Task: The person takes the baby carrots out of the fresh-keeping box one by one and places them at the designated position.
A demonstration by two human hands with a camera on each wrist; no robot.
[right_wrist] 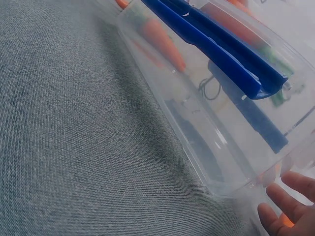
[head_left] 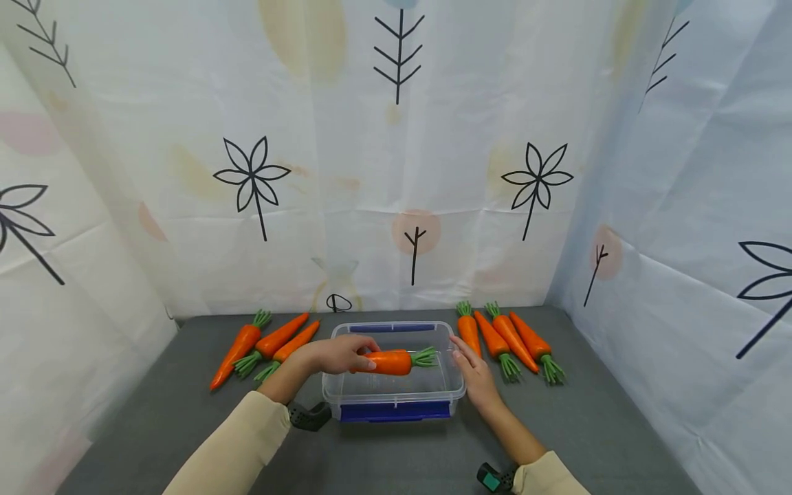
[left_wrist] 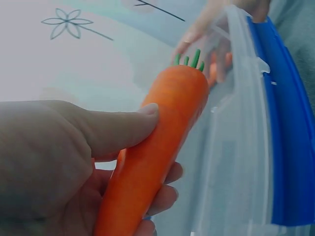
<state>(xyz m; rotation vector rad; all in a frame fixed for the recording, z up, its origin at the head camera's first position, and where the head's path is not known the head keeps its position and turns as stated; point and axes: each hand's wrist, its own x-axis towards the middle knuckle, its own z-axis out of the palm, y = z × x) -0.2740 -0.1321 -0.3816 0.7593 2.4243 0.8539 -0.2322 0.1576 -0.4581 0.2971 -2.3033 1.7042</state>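
Observation:
My left hand point(head_left: 339, 353) grips an orange carrot point(head_left: 391, 363) with a green leafy top pointing right. In the left wrist view the thumb lies along the top of the carrot point(left_wrist: 160, 120) and the fingers curl beneath it. The carrot is over the clear plastic box point(head_left: 396, 398), which has blue clips on its long sides. At the box's right end is my right hand point(head_left: 475, 378), its fingers extended along the wall. Part of that hand point(right_wrist: 290, 201) shows beside the box's corner in the right wrist view, with fingers spread and slightly bent.
Three carrots point(head_left: 243, 347) lie left of the box on the grey tabletop point(head_left: 396, 457). Several more carrots point(head_left: 510, 340) lie to its right. A patterned white curtain point(head_left: 346, 240) hangs behind the table and along both sides.

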